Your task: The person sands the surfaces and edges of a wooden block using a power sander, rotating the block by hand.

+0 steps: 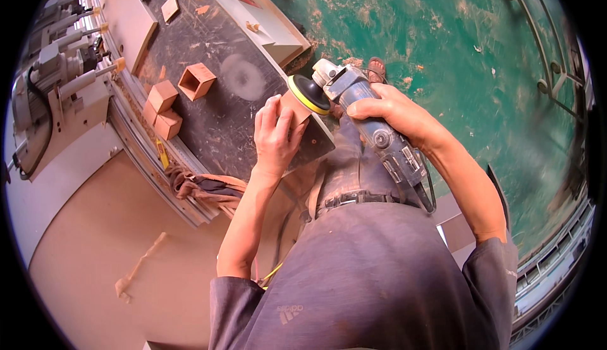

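My left hand (272, 138) is closed round a small brown wooden box (293, 110), holding it above the near corner of the dark workbench (234, 122). In my right hand (404, 116) is a grey angle grinder (378, 125), gripped by its body. Its round black pad with a yellow rim (308, 94) lies against the box's upper right side, or very close to it. On the bench, left of my hands, stands an open-ended wooden box (197, 81). Several similar wooden boxes (163, 97) are grouped beside it.
A pale round mark (243, 77) shows on the bench top. Crumpled brown cloth (190, 184) and a yellow tool (162, 153) lie by the metal rail. Machine motors (60, 65) line the left side. White panels (262, 30) stand beyond the bench. The green floor (404, 15) is dusty; a metal rack (544, 40) stands at right.
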